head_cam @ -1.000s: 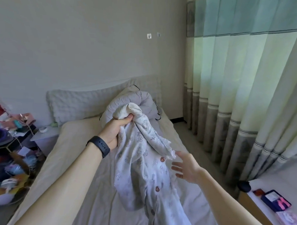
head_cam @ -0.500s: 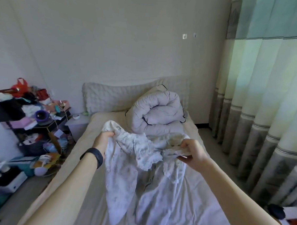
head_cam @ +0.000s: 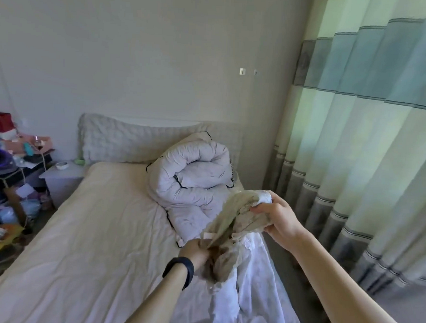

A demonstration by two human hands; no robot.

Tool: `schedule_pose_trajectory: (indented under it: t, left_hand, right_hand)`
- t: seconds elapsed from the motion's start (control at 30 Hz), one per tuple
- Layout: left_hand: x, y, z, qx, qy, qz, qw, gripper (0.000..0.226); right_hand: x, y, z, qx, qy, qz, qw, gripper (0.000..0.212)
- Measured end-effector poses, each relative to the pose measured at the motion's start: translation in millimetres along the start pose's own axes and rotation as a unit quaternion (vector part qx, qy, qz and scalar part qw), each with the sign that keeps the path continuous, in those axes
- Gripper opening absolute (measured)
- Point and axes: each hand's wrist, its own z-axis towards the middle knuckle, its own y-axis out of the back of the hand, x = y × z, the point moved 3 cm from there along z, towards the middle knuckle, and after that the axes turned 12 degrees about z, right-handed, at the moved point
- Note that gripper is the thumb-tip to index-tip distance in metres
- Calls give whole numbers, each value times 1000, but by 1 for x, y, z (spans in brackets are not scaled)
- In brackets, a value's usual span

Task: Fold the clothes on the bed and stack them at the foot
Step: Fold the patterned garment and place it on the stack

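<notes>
A white patterned garment (head_cam: 238, 238) is held up over the right side of the bed (head_cam: 101, 229). My right hand (head_cam: 278, 218) grips its upper bunched end near the rolled duvet. Lower and to the left, my left hand (head_cam: 195, 253), with a black band on its wrist, pinches another part of the same garment. The cloth between the hands is bunched and twisted. The rest of the garment hangs down and trails over the sheet toward the near edge.
A rolled grey-white duvet (head_cam: 194, 177) lies at the head of the bed against a long pillow (head_cam: 134, 143). A small nightstand (head_cam: 62, 176) and a cluttered rack (head_cam: 9, 167) stand on the left. Striped curtains (head_cam: 366, 143) hang along the right.
Both hands have shifted right with the garment. My left hand dropped lower and closer to the right hand, bunching the cloth between them. A second ago my right hand was open and apart from it.
</notes>
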Motion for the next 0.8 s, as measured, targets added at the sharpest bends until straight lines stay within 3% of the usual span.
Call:
schedule_pose_trajectory:
  t: [0.1, 0.17, 0.23, 0.33, 0.43, 0.53, 0.6, 0.67, 0.73, 0.8]
  left_hand:
    - [11, -5, -4, 110, 81, -7, 991, 32]
    - [13, -4, -4, 133, 104, 1, 986, 27]
    - [8, 2, -2, 112, 111, -96, 983, 22]
    - [-16, 21, 2, 84, 107, -304, 943, 18]
    - [-48, 42, -4, 103, 66, -399, 909, 22]
    - [-74, 52, -11, 133, 40, -400, 906, 20]
    - [-83, 51, -13, 156, 31, -384, 910, 26]
    - [-83, 48, -11, 170, 32, -359, 917, 34]
    - [-74, 48, -9, 168, 41, -314, 933, 41]
    - [-61, 51, -9, 169, 50, -272, 946, 34]
  right_hand:
    - [1, 32, -9, -55, 26, -26, 998, 25]
    - [2, 51, -14, -72, 39, -44, 996, 26]
    - [1, 68, -20, -81, 42, -69, 993, 30]
    - [-14, 95, -29, -105, 19, -82, 991, 27]
    - [-33, 122, -35, -174, 22, -117, 978, 22]
    - [-60, 137, -41, -185, -34, -50, 981, 42]
    - [-83, 138, -48, -137, -130, 94, 978, 64]
    - [-101, 136, -54, -77, -206, 191, 957, 70]
    - [-113, 134, -60, -36, -252, 206, 945, 78]
    - [-120, 129, -62, -25, -274, 168, 946, 71]
